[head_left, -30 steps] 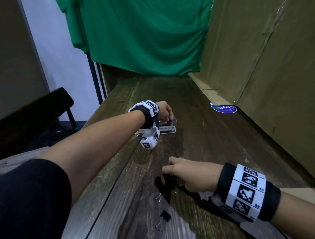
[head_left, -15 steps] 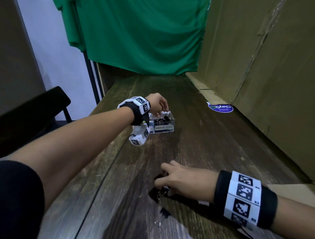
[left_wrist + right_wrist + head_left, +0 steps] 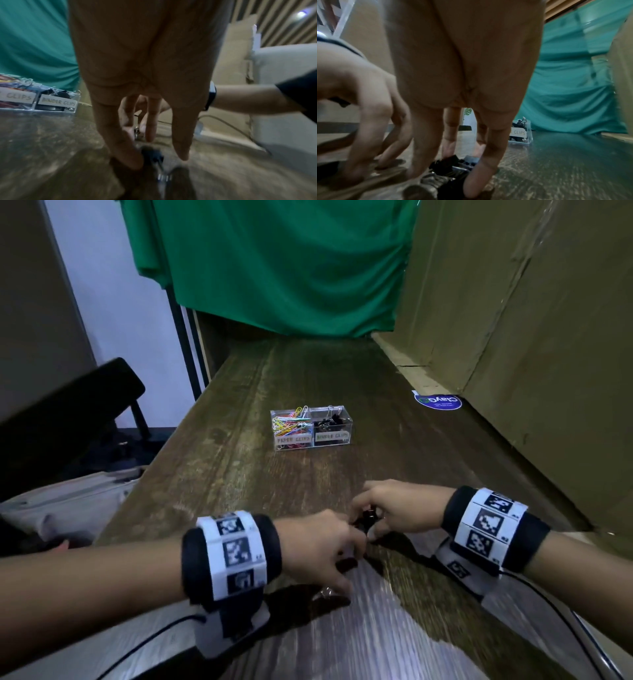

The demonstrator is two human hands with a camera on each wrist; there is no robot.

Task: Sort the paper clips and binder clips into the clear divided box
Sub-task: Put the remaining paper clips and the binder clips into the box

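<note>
The clear divided box (image 3: pixel 311 424) sits mid-table, well beyond both hands: coloured paper clips (image 3: pixel 291 424) fill its left cell, black binder clips (image 3: pixel 331 422) its right, each with a handwritten label. Nearer the front edge, loose black binder clips (image 3: pixel 453 164) lie bunched on the dark wooden table (image 3: pixel 239 440). The right hand (image 3: pixel 397 508) reaches down with fingers among them, the left hand (image 3: pixel 318 546) just beside it with fingers spread downward; whether either pinches a clip I cannot tell. Cardboard walls (image 3: pixel 531 337) close the right side; bare wood lies between hands and box.
</note>
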